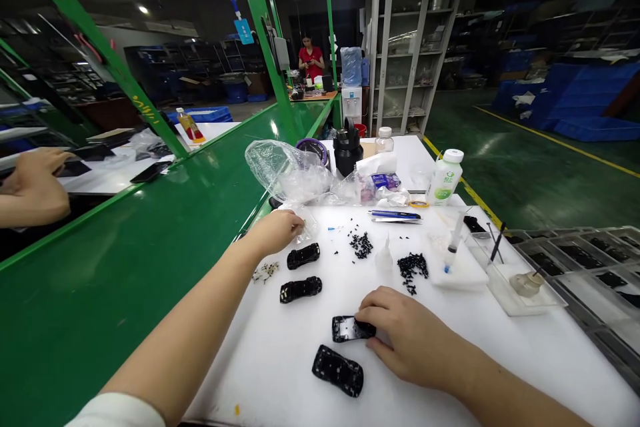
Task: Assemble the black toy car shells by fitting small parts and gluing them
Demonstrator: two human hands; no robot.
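My right hand [403, 337] has its thumb and fingers closed round a black toy car body [345, 329] lying on the white table. Just below it is another black car body [338, 371]. My left hand [277, 232] is at a small clear plastic bag [307, 227], its fingers bent together; what is between them is too small to make out. Nearest to that hand lie two more black car bodies [303, 255] [301, 289] and a scatter of small pale parts [266, 272]. Small black parts form two heaps [361, 245] [413, 269] farther in.
A dropper bottle [384, 259] stands between the heaps. A syringe [454, 243] and a tray with a small jar [526, 284] are at the right. Behind are a blue cutter [395, 215], a white bottle [446, 177] and a black flask [347, 150]. Another person's arm [35, 190] is at left.
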